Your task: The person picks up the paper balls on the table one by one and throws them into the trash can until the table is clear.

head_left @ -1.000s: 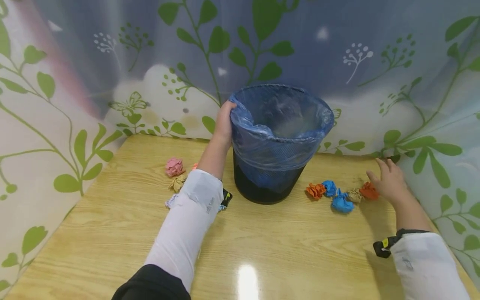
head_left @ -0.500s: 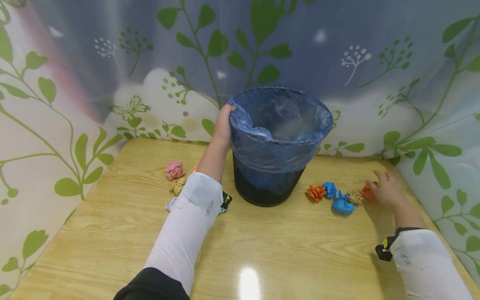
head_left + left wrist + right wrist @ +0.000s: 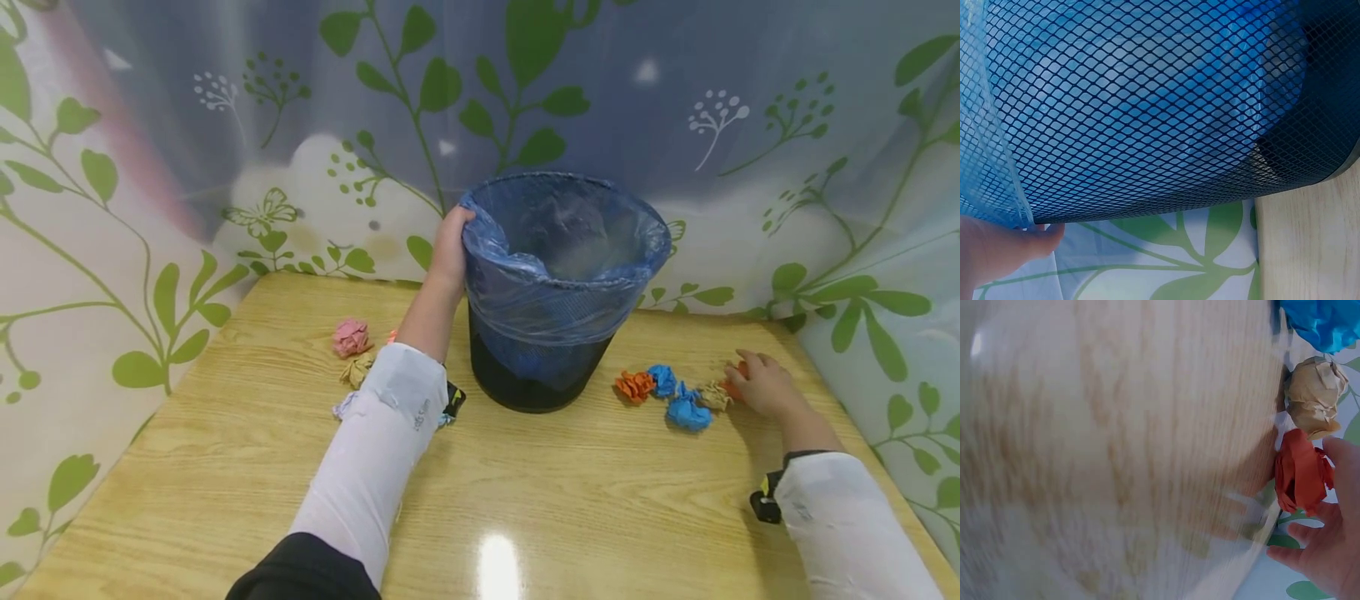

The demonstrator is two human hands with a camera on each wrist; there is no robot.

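Observation:
My left hand (image 3: 450, 248) grips the left rim of a black mesh wastebasket (image 3: 525, 379), thumb over the edge. A blue plastic bag (image 3: 570, 308) lines the basket and folds out over its rim. In the left wrist view, fingers (image 3: 1044, 240) show at the outer mesh wall. On the right, my right hand (image 3: 768, 385) has thumb and fingers around a red crumpled paper ball (image 3: 1300, 472), pinching it at the tabletop. A tan paper ball (image 3: 1315, 394) lies right beside it, then a blue paper ball (image 3: 687, 408).
Another blue ball (image 3: 662, 380) and an orange ball (image 3: 634, 387) lie nearer the basket. Left of it are a pink ball (image 3: 351, 337), a tan ball (image 3: 356, 369) and others partly hidden by my left sleeve (image 3: 375, 458). A patterned curtain (image 3: 322, 108) stands behind the wooden table (image 3: 600, 508).
My right hand has come down and leftward, from outspread fingers beyond the red paper ball to fingers around it. The left hand and the wastebasket have stayed put.

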